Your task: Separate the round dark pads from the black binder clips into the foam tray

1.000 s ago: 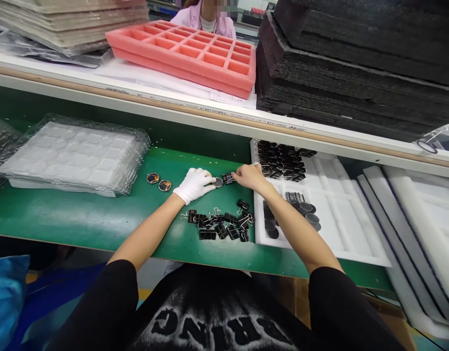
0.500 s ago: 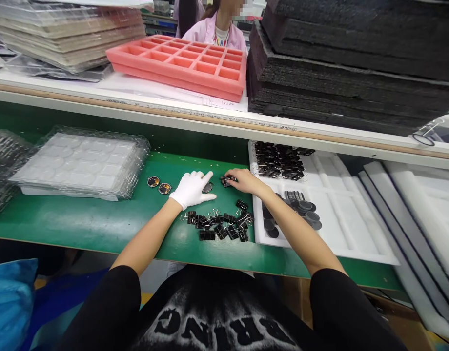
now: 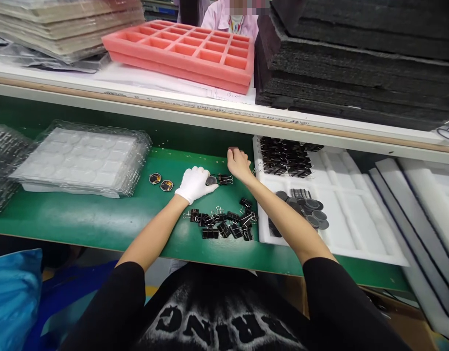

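My left hand (image 3: pixel 195 185), in a white glove, holds a small dark round disc (image 3: pixel 211 181) between thumb and fingers just over the green bench. A black binder clip (image 3: pixel 225 180) sits against the disc's right side; whether it grips the disc I cannot tell. Bare and curled closed, my right hand (image 3: pixel 239 163) is behind and to the right of that clip. What its fingers hold, if anything, is hidden. Loose black binder clips (image 3: pixel 224 226) lie in a heap in front of both hands. Left of the glove are two round pieces (image 3: pixel 166 185) with orange-and-dark faces.
A white foam tray (image 3: pixel 341 195) on the right carries rows of binder clips (image 3: pixel 285 156) and dark discs (image 3: pixel 314 207). Clear plastic trays (image 3: pixel 85 158) are stacked left. Overhead runs a shelf (image 3: pixel 195 109) with a pink foam tray (image 3: pixel 180 53) and black foam (image 3: pixel 356 73). A person sits beyond.
My right hand has moved away from the binder clip, toward the back of the bench, and curled up. The clip now shows beside the disc at my left hand.
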Available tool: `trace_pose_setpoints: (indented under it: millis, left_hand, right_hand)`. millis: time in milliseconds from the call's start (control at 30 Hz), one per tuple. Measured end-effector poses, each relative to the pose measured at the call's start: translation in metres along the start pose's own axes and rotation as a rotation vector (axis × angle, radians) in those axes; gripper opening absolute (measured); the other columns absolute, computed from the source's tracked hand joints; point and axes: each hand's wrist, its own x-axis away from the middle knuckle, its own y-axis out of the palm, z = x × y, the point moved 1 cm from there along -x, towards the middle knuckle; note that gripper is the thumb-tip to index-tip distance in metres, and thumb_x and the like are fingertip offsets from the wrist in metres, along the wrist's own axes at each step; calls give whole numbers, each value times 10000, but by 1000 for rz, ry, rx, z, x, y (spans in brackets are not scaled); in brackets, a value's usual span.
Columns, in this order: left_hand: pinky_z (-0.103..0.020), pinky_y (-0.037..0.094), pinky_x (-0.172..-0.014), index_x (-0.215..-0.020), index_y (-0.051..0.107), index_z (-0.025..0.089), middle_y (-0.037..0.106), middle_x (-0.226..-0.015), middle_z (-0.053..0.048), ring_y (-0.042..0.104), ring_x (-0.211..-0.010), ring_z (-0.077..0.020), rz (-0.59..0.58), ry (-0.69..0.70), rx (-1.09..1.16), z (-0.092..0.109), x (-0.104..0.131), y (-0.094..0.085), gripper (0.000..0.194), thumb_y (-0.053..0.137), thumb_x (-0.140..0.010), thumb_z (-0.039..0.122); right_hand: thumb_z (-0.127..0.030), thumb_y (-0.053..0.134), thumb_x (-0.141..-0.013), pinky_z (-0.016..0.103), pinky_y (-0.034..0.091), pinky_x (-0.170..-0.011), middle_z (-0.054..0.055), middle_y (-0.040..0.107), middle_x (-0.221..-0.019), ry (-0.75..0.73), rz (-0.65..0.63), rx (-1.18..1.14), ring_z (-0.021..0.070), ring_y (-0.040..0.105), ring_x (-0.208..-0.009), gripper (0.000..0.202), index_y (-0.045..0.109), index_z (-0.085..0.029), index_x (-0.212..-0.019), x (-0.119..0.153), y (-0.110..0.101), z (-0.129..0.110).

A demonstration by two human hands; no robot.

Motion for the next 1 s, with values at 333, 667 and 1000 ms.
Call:
trace_pose_setpoints:
  millis: [333,667,1000]
  left_hand:
    - [-454,401,-845,-1206,682,168,668,-1175,-175,574,-1103,-365,-82,84,33,-9,-6,1,560,529,-982,657]
    - [-449,356,-902,-1250,652,151,655,-1178,-186,559,-1145,-374,-110,119,70,0,-14,5,625,467,-1001,693]
    - [-447,363,-926,-1323,633,168,649,-1224,-166,558,-1159,-372,-87,134,121,1,-18,8,652,585,-943,696]
  right_hand:
    - [-561,118,-1065,646,244,-1184,216,424,-1540,58,115,41,351,281,-1519,637,467,-233,-1485,0,42,4]
    - [-553,17,-1070,635,236,-1194,202,434,-1508,131,185,13,348,315,-1505,670,462,-256,-1473,-2,48,22]
    - [-618,-45,-1053,640,237,-1190,199,449,-1480,91,216,45,359,341,-1483,759,476,-252,-1467,-5,53,25]
